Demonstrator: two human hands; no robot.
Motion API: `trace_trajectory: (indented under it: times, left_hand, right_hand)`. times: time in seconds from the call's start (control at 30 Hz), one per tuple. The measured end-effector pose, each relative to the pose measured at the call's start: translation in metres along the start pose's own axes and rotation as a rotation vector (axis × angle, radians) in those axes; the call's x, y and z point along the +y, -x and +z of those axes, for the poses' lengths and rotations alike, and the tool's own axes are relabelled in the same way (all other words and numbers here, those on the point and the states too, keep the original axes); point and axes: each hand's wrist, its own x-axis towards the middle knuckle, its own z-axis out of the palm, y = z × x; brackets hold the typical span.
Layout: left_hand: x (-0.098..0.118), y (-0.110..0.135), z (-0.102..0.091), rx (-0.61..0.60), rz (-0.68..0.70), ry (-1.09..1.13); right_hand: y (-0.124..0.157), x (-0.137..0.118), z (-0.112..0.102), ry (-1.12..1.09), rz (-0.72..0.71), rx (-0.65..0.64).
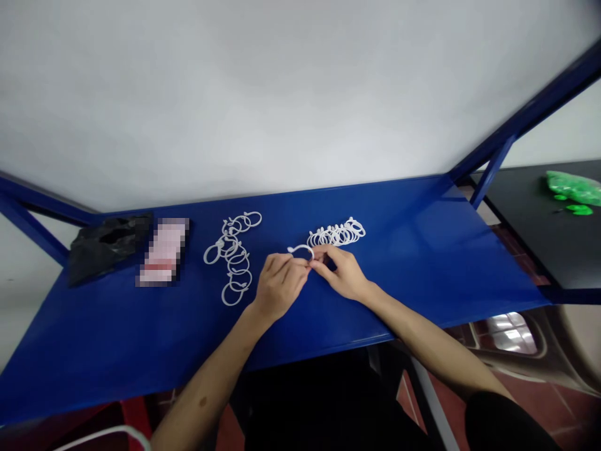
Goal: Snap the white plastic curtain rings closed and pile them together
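Between my two hands is a white plastic ring (303,248) with a small knob at one end, held just above the blue table. My left hand (282,282) is closed, its fingers pinching the ring's near side. From the other side, my right hand (342,270) grips the ring between thumb and fingers. The fingertips hide the lower part of the ring. Behind my right hand lies a tight row of similar white rings (335,235). To the left of my left hand, more white rings (237,260) lie in a loose, overlapping curve.
A black plastic bag (106,247) and a blurred-out pinkish oblong (164,250) lie at the left of the blue table (413,250). Blue frame bars rise at both ends, with a pale wall behind. On a dark table at right sits a green bag (573,188).
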Motion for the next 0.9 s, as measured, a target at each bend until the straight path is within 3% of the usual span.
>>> trace_trajectory:
  times: [0.1, 0.2, 0.3, 0.37, 0.5, 0.63, 0.9]
  left_hand:
    - [0.005, 0.003, 0.006, -0.017, 0.031, 0.016]
    - [0.007, 0.004, 0.009, 0.040, -0.058, 0.070]
    - [0.010, 0.003, 0.011, 0.131, -0.237, 0.110]
    - [0.010, 0.002, 0.011, 0.123, -0.417, 0.165]
    - [0.006, 0.000, 0.008, -0.082, -0.713, 0.405]
    - [0.004, -0.001, 0.004, -0.148, -0.735, 0.534]
    - [0.001, 0.001, 0.002, -0.171, -0.626, 0.497]
  right_hand:
    - [0.002, 0.001, 0.006, -0.042, 0.062, 0.040]
    - [0.004, 0.002, 0.006, -0.070, 0.074, 0.110]
    - [0.005, 0.001, 0.005, -0.058, 0.032, 0.117]
    - [0.006, 0.001, 0.004, -0.028, 0.014, 0.122]
    - [0.005, 0.002, 0.005, -0.019, -0.018, 0.102]
    - [0.005, 0.002, 0.006, -0.031, -0.066, 0.092]
    - [0.012, -0.003, -0.002, -0.010, -0.202, -0.006]
